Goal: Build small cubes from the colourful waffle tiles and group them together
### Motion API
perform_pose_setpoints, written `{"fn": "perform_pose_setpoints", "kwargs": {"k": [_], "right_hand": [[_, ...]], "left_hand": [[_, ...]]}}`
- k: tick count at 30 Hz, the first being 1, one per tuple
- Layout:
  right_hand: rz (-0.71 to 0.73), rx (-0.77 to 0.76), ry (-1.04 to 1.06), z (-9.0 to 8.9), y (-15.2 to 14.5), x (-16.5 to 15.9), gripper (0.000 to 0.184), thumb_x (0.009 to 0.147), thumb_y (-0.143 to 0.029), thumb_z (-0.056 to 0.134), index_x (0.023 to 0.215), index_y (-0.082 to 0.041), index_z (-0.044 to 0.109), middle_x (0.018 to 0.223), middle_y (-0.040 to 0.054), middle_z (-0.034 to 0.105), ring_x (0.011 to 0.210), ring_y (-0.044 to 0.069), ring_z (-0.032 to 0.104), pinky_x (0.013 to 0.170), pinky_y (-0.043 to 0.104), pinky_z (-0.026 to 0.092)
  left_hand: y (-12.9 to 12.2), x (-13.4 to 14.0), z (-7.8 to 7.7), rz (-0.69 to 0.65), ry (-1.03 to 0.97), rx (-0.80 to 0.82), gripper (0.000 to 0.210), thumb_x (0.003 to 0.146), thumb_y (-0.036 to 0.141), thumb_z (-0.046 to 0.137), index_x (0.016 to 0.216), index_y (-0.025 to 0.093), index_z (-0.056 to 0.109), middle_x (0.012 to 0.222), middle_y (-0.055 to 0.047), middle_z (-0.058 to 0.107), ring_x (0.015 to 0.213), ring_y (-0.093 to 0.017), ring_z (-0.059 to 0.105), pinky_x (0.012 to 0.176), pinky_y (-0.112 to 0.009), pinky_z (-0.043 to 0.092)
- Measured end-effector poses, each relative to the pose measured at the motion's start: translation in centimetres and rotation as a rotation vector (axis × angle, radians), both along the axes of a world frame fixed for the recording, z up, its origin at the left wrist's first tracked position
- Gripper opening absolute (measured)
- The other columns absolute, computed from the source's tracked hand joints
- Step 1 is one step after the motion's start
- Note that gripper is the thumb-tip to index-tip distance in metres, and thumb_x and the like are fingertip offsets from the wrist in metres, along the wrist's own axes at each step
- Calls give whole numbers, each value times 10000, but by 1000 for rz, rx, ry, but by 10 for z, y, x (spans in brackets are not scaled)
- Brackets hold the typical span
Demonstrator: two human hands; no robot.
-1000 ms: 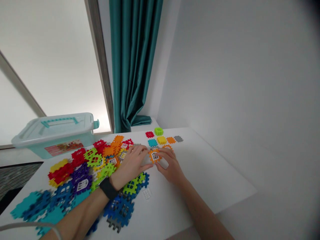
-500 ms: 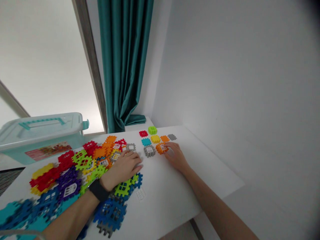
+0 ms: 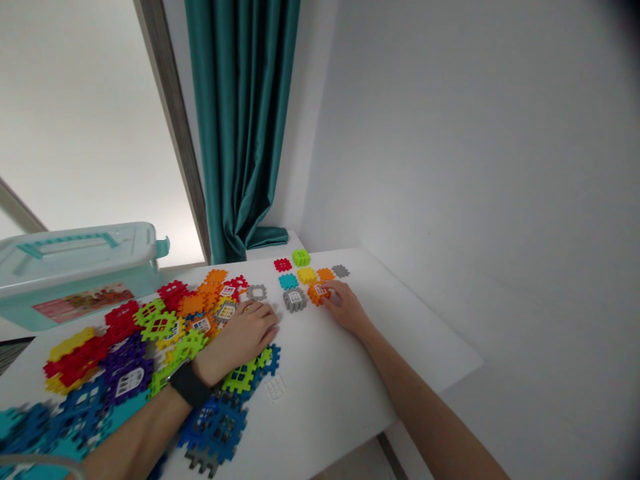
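My right hand [image 3: 346, 309] has its fingertips closed on the near edge of an orange building tile [image 3: 317, 293] with a white window insert. Just left of it lies a grey tile stack [image 3: 295, 299], also with a white window. Over the heaped tiles rests my left hand [image 3: 251, 329], a dark watch on its wrist, fingers loosely extended and the thumb apart. No piece shows in its grasp, though its palm side is hidden. Beside its fingertips are a grey open-frame tile [image 3: 257, 292] and a grey tile with a white window [image 3: 226, 312].
Beyond my right hand sit yellow [image 3: 307, 275], lime [image 3: 301, 258], red [image 3: 283, 265], turquoise [image 3: 289, 281], small orange [image 3: 326, 274] and flat grey [image 3: 341, 271] tiles. A lidded box [image 3: 85, 287] stands at the left. A loose white window insert [image 3: 275, 387] lies nearer me.
The whole view has shifted slightly, so everything appears a little further left. Both hands keep nearly the same places, the right still at the orange tile.
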State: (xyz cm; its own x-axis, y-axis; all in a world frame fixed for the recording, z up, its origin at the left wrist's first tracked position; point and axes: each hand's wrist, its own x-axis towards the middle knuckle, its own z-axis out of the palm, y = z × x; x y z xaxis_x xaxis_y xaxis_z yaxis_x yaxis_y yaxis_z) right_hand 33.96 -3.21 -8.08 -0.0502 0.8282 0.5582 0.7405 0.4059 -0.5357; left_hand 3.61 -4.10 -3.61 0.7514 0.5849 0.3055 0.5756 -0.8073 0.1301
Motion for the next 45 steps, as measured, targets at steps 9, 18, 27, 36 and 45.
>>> {"fn": "perform_pose_setpoints", "kwargs": {"k": [9,18,27,36,45], "right_hand": [[10,-20,-21,1,0,-1,275,833,-227,587,1077,-238,713,1171,80,727,1118,245,655,1032,492,488],[22,-38,-47,-1,1,-1,258,848,-233,591,1073,-234,716,1147,81,725,1121,244,648,1035,486,486],[22,-68,-64,-2,0,0,270,854,-230,602,1105,-226,702,1136,88,703,1130,238,632,1028,467,489],[-20,-89,-56,-3,1,-1,252,830,-203,600,1070,-224,675,1146,91,703,1123,248,635,1032,464,474],[-13,-93,-52,-1,0,-1,256,821,-192,587,1065,-221,657,1137,93,702,1101,247,641,1008,454,487]], "left_hand": [[0,-1,1,-13,-38,-18,191,985,294,489,944,238,668,976,-60,664,991,-248,620,978,-432,430],[0,-1,1,0,-3,-12,163,971,272,505,961,240,665,992,-60,656,1003,-254,615,962,-437,433],[-1,0,1,14,54,-7,161,969,253,506,979,230,664,1021,-72,657,1029,-268,605,966,-464,433],[-3,2,6,42,117,-57,182,979,274,493,1020,217,661,1076,-82,652,1091,-279,586,1005,-471,408],[-2,1,7,40,103,-69,166,966,278,509,1013,229,660,1065,-71,650,1084,-272,581,1001,-452,404]]}}
